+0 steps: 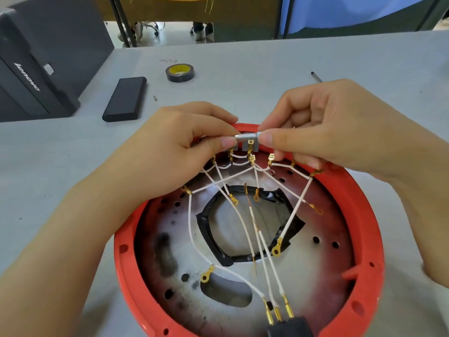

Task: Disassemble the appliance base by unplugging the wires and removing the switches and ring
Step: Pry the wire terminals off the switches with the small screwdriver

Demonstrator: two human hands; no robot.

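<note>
Red round plastic appliance base (364, 203) lies on the grey table (267, 69). Above its far rim, the left hand (184, 147) and right hand (323, 122) pinch opposite ends of a small grey metal switch (246, 138), white wires (257, 227) trailing below.

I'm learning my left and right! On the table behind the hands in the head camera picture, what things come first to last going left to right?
Black computer case → flat black box → tiny screw → roll of black tape → pen.

Grey table (267, 64) — blue curtain (340, 13) behind.
</note>
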